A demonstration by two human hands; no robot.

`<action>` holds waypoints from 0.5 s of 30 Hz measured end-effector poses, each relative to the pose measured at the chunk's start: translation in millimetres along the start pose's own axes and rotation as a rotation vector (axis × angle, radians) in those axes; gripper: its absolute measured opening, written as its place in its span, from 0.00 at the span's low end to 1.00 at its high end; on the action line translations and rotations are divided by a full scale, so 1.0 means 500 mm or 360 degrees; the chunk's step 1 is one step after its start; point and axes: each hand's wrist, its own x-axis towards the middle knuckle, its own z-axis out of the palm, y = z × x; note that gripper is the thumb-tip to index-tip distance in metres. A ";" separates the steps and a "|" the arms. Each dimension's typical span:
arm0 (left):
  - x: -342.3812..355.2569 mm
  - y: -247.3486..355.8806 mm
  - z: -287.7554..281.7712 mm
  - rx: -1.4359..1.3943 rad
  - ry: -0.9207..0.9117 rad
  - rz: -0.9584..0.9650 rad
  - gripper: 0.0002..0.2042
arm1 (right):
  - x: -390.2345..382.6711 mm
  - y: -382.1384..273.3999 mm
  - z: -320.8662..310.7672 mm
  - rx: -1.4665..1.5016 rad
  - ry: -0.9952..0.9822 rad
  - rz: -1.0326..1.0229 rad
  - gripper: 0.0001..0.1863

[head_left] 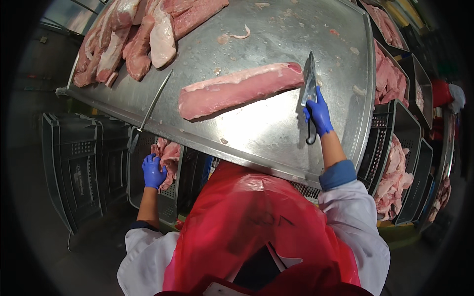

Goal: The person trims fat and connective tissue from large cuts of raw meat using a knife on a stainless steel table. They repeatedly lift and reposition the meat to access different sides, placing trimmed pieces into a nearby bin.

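My right hand [320, 113], in a blue glove, holds a broad-bladed knife [309, 74] with a black handle near the table's right side, blade pointing away from me. Just left of the blade, a long pale-pink meat loin [237, 93] with a strip of fat lies on the steel table [261, 39]. My left hand [153, 172], also gloved in blue, reaches below the table's front edge, its fingers curled on meat scraps [167, 155] in a grey crate. A sharpening steel [154, 103] rests on the table at its front left, handle over the edge.
Several larger meat cuts [138, 39] pile at the table's back left. Stacked grey crates [74, 167] stand at the left; meat-filled crates [392, 182] line the right side. A person in red [442, 93] is at the far right. A red apron [247, 212] covers my front.
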 end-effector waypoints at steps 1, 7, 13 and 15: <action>0.018 0.000 0.002 -0.0028 0.0086 0.0083 0.20 | 0.026 -0.011 0.012 0.0042 0.0012 0.0032 0.41; 0.344 0.242 -0.065 -0.0574 0.0343 0.0711 0.29 | 0.065 -0.018 0.076 0.0176 0.0184 0.0231 0.46; 0.641 0.480 -0.027 -0.0657 -0.0184 0.0987 0.46 | 0.016 -0.040 0.118 0.0111 0.0186 0.0261 0.45; 0.656 0.524 -0.059 -0.0461 -0.0382 0.1042 0.47 | 0.015 -0.042 0.128 0.0130 0.0235 0.0256 0.45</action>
